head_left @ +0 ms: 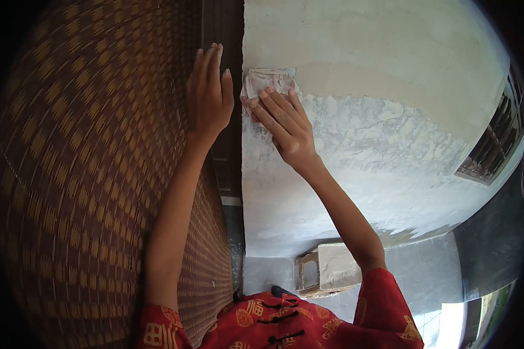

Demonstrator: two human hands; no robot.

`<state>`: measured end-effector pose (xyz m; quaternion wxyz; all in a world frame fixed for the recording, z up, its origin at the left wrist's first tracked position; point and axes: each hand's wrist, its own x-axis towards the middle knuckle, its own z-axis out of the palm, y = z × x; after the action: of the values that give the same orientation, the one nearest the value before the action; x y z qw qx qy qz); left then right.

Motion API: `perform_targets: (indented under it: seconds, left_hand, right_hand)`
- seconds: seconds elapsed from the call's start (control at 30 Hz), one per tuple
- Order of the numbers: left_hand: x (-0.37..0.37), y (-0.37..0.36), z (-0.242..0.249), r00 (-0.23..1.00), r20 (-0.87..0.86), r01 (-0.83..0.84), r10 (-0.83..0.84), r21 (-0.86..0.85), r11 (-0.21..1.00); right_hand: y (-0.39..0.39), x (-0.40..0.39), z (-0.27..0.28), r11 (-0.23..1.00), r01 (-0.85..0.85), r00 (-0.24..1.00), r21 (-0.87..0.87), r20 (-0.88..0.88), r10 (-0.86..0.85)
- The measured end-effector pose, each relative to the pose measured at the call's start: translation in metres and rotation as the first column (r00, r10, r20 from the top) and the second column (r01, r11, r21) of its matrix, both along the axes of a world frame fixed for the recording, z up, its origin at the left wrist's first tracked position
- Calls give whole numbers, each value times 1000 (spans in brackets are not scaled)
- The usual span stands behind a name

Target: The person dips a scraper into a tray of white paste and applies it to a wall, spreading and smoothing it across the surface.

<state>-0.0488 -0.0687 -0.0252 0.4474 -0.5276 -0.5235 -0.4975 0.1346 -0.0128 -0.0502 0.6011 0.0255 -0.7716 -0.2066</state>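
A woven panel [99, 145] flanks the open left hand [209, 102]; right hand [288, 128] holds a smeared pad [268, 83] on the wall [355, 192], edge leftward, room rightward

"What stood on the left?"
"A brown and tan woven panel [70, 145], with dark woodwork [230, 168] just beyond its right edge."
"And to the right?"
"A slatted opening [490, 145] sat there, and grey floor tiles [422, 264] lay below, beside a dark surface [489, 238]."
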Motion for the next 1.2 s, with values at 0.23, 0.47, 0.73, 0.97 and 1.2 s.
perform_targets:
  seconds: [0.23, 0.47, 0.73, 0.97, 1.2]
  left_hand:
    - [-13, 10, 2, 1000, 3, -14, 13, 35, 999]
    - [-19, 9, 1, 1000, -5, -17, 17, 21, 1000]
    - [-19, 10, -3, 1000, -3, -20, 20, -8, 1000]
    - [-18, 23, -11, 999, -18, 41, -41, 11, 999]
    - [-20, 23, -5, 998, -44, 40, -39, 30, 999]
  right_hand:
    - [27, -16, -2, 993, 65, 998, 98, 3, -66]
    - [41, -24, -13, 992, 117, 992, 43, 34, -118]
    - [39, -21, -29, 983, 141, 983, -113, 132, -126]
    - [28, -12, -66, 965, 193, 971, -177, 175, -162]
    - [-22, 21, -34, 956, -13, 999, -293, -42, 1]
